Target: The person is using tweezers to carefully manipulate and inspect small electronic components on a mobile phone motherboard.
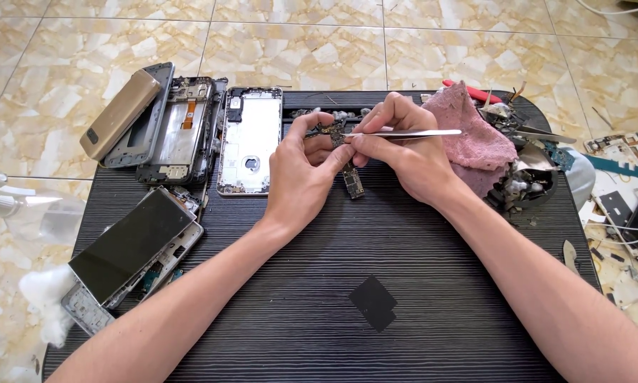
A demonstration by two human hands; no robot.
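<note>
- Circuit board [349,174], long and narrow, is held up over the far middle of the dark striped table [418,284], its lower end hanging free just above the surface.
- Head view: the left hand [301,174] pinches the board's upper part between thumb and fingertips, fingers clenched on it.
- Head view: the right hand [404,152] grips metal tweezers [404,132] like a pen, fingers closed on them, tips pointing left and meeting the board's top end; whether the tips grasp a part is too small to tell.
- To do this well, I judge the left hand should keep the board steady by its edges while the tweezers work with light pressure, wrists braced near the table.
- Just left of the hands lies an open silver phone frame [250,138]; further left, more opened phones [159,124] and a dark screen [131,245].
- A pink cloth [475,138] sits right of the right hand, beside a heap of metal scraps [525,177].
</note>
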